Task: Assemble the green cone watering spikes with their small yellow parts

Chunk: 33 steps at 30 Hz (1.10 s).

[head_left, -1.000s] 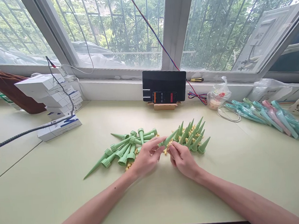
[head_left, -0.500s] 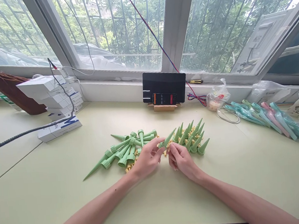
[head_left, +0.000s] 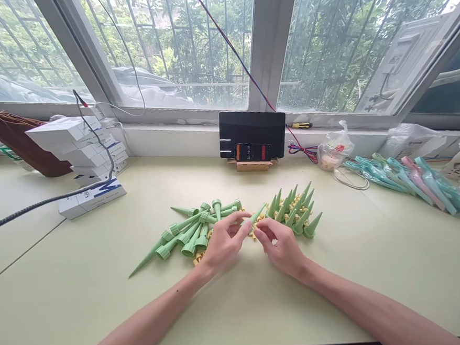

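Observation:
My left hand [head_left: 226, 242] is closed on a green plastic watering spike [head_left: 258, 213], its point tilted up to the right. Close beside it, my right hand [head_left: 283, 244] has thumb and forefinger brought together near the spike's base; whatever they pinch is too small to make out. A loose heap of green spikes with ribbed caps [head_left: 187, 237] lies left of my left hand. Small yellow valve pieces [head_left: 198, 258] show under that heap and between my hands. To the right, several green spikes [head_left: 298, 221] stand point-up in a tight group, with yellow pieces among them.
A phone [head_left: 253, 152] showing a timer leans on a black tablet [head_left: 252, 123] at the back. White boxes [head_left: 92, 198] are stacked at the left, crossed by a black cable. Bagged pastel items [head_left: 407, 181] and a knotted plastic bag [head_left: 334, 149] lie at the right.
The held spike has tipped lower, and its tip has moved slightly left and down. My right hand's fingers have shifted a little left, turning at the spike's base.

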### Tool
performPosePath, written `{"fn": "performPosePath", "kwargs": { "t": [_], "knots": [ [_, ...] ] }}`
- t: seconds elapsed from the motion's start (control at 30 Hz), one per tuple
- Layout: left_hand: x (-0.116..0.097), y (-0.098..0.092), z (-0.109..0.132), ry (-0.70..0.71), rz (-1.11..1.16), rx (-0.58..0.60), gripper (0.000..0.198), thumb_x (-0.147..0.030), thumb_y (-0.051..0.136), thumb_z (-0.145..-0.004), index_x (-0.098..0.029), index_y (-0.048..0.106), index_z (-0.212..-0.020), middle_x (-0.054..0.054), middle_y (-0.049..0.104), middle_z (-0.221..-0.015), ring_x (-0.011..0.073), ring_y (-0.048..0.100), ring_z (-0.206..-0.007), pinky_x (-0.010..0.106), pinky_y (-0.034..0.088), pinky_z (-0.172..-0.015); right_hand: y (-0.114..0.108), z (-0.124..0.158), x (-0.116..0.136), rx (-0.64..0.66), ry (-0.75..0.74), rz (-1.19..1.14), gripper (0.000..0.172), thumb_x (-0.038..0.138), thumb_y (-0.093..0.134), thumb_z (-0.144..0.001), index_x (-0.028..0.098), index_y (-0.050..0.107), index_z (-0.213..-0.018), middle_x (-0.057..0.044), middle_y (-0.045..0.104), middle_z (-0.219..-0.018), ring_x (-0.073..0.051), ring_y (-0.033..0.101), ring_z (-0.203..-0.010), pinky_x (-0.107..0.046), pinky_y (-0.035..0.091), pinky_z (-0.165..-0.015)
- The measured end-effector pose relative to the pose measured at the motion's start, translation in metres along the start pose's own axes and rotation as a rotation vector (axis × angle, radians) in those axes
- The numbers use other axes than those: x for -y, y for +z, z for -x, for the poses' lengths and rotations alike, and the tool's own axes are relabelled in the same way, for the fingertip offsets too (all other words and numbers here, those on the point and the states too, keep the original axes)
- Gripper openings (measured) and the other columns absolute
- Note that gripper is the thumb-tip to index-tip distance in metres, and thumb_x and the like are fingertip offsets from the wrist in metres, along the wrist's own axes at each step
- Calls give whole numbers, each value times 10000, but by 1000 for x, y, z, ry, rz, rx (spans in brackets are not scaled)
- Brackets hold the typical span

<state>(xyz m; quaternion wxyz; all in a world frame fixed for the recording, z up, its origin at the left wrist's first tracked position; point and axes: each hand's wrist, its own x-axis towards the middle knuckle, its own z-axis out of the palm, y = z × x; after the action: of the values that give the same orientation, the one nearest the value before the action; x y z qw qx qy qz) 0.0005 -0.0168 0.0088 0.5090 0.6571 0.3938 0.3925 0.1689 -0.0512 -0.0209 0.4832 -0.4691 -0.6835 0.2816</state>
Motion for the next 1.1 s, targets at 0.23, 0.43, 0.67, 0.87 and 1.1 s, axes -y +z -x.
{"fn": "performPosePath", "kwargs": {
  "t": [0.23,0.43,0.67,0.87,1.1],
  "knots": [
    [1,1,0,-23,49,28,365,-442,603,-903,-183,616,-1159,23,597,-840,69,494,-508,199,406,-454,-1,-1,-6,-73,-126,120,181,300,482,-1000,197,583,-892,-28,603,-775,-151,539,-643,-268,449,-614],
    [3,1,0,-29,47,56,378,-463,600,-899,-212,594,-1182,34,585,-960,59,522,-502,191,416,-425,-2,0,-9,-77,-180,152,185,262,484,-1003,196,576,-857,-11,577,-739,-136,516,-618,-250,423,-597],
    [6,-1,0,-26,31,73,394,-471,606,-891,-233,582,-1204,43,543,-1029,53,559,-491,196,448,-411,-2,0,-9,-75,-187,134,219,260,482,-1001,189,571,-814,8,549,-678,-117,466,-561,-236,383,-553],
    [8,-1,-1,5,17,109,380,-437,608,-899,-247,576,-1227,38,547,-1016,92,630,-590,188,465,-440,-3,0,-8,-63,-95,106,322,304,428,-1016,195,499,-722,29,489,-581,-110,426,-488,-247,344,-513],
    [9,-1,1,38,-20,152,409,-404,610,-912,-256,544,-1287,57,590,-1059,128,663,-694,205,514,-505,-3,0,-7,-88,-6,83,375,352,369,-1028,208,434,-688,32,478,-538,-108,419,-442,-260,331,-496]
  ]
}}
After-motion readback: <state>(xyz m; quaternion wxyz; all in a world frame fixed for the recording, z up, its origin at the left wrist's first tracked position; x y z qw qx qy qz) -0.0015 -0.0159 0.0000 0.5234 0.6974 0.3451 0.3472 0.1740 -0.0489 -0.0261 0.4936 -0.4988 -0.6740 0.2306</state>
